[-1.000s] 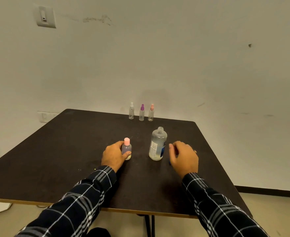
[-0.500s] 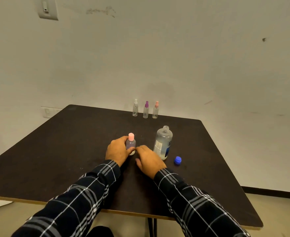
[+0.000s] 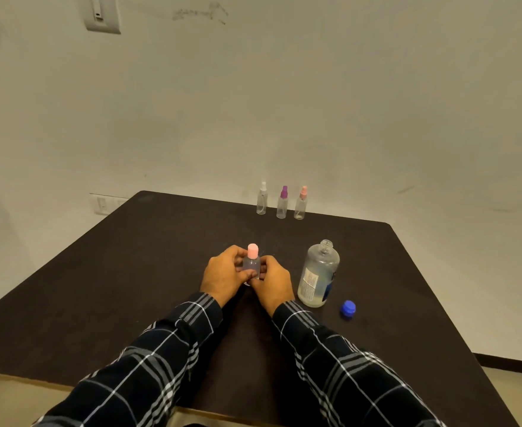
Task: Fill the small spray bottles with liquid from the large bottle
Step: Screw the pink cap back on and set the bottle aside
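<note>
Both hands point(image 3: 247, 277) grip pink-capped bottle point(image 3: 251, 262) beside uncapped large bottle point(image 3: 318, 274).

Dark table point(image 3: 130, 288), scuffed white wall point(image 3: 346, 103), switch plate point(image 3: 101, 13) upper left, socket plate point(image 3: 102, 204) behind table

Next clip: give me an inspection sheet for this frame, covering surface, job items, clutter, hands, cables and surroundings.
Surface: dark table, far edge against the wall.
Job's things: large bottle upright, uncapped; blue cap on the table to its right; pink-capped bottle upright, cap on; white-topped spray bottle, purple-topped spray bottle and pink-topped spray bottle in a row at the far edge.
Clutter: nothing seen.
Hands: left hand and right hand both grip the pink-capped bottle.
Cables: nothing seen.
Surroundings: scuffed pale wall; wall switch; socket plate.
</note>
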